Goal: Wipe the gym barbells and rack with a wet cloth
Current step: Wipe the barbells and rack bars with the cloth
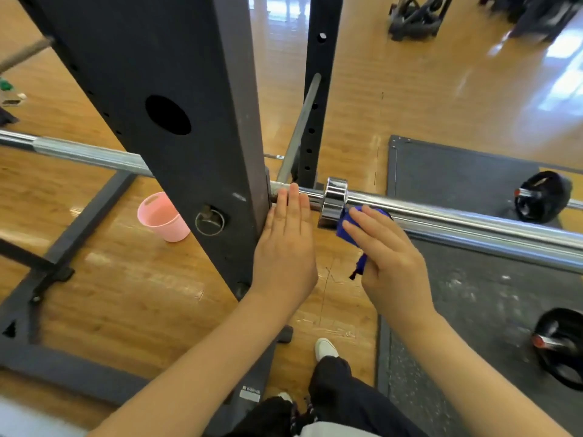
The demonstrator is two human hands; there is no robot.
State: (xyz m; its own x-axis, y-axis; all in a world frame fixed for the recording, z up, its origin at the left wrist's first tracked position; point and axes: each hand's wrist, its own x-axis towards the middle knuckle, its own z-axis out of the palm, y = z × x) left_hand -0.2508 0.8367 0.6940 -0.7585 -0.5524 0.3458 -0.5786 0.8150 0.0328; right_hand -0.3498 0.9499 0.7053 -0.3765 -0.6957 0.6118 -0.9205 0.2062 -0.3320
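Chrome barbell [457,220] runs left to right; my right hand [391,263] presses the blue cloth [345,227] against it, left hand [285,244] flat, fingers together.

My left hand [285,247] lies flat, fingers straight, against the dark rack upright [176,121], fingertips touching the barbell [473,220] just inside its chrome collar [335,201]. My right hand [391,263] presses a blue cloth [345,227] against the sleeve beside that collar, a loose end hanging below. A pink cup [162,217] stands on the wooden floor [441,89] behind the upright. Two black weight plates [541,197] lie on the grey mat [457,171].
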